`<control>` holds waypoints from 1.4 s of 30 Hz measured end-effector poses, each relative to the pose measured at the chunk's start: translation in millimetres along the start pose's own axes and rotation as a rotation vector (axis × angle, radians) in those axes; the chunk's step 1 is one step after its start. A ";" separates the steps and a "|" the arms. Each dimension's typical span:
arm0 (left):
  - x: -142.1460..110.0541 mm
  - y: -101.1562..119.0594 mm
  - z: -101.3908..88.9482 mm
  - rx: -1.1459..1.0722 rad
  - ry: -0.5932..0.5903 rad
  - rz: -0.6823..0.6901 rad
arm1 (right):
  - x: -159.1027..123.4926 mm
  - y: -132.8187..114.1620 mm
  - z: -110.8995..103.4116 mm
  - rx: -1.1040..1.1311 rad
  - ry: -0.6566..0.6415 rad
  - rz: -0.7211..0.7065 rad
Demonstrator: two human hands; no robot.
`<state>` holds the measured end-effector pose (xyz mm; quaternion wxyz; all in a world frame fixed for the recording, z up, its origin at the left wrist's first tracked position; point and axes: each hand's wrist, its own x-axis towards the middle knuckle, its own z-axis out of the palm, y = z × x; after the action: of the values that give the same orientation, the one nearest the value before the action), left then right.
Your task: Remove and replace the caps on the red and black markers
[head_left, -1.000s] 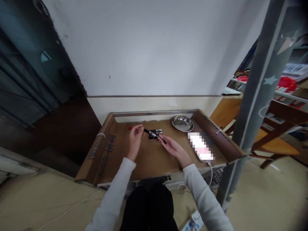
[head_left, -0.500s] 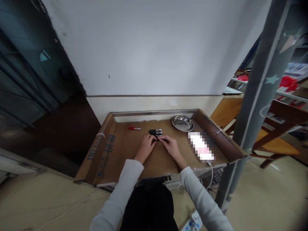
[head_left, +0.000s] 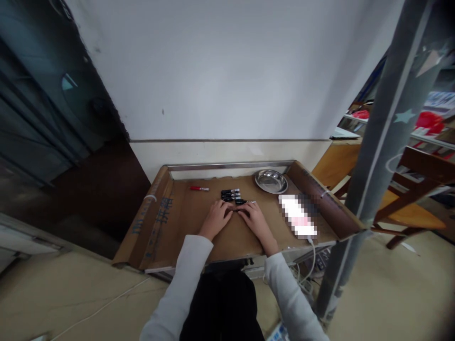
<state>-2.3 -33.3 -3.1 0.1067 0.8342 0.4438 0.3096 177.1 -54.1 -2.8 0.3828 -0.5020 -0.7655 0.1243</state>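
On the cardboard-covered table, several black markers (head_left: pixel 230 194) lie side by side, just beyond my hands. One more black marker (head_left: pixel 242 201) lies crosswise by the fingertips of my right hand (head_left: pixel 255 219), which partly cover it. My left hand (head_left: pixel 215 220) is bent with its fingers drawn together, close below the group of markers. Between the fingertips of both hands shows a thin dark bit, too small to make out. Farther left lies a red marker (head_left: pixel 199 188), apart from both hands.
A round steel dish (head_left: pixel 271 182) stands at the back right. In front of it lies a blurred-out phone (head_left: pixel 297 217) with a white cable (head_left: pixel 313 258). Cardboard walls (head_left: pixel 325 201) rise at the table's sides, and a metal post (head_left: pixel 377 142) stands to the right.
The black marker that was between my fingertips now shows farther right, beyond my right fingers. My hands stay close together. The view has shifted slightly.
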 end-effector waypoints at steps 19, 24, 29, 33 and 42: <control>5.5 -0.6 -2.7 -0.193 0.032 0.006 | 2.7 4.2 6.2 -0.190 0.178 0.138; 5.2 -3.8 -6.0 -0.056 0.250 -0.123 | 3.4 6.5 6.1 -0.157 0.204 0.148; 5.6 -12.6 1.5 -0.044 0.218 -0.140 | 3.3 10.5 8.4 -0.127 0.210 0.148; 6.4 -17.0 6.5 -0.093 0.198 -0.134 | 4.7 6.7 8.4 -0.057 0.180 0.125; 11.5 -18.9 9.4 -0.271 0.246 -0.146 | 6.1 0.7 8.6 0.056 0.067 0.041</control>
<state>-4.5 -12.2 -14.2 0.1853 0.7336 0.4673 0.4574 170.2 -46.9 -6.2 0.4195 -0.5106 -0.7381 0.1364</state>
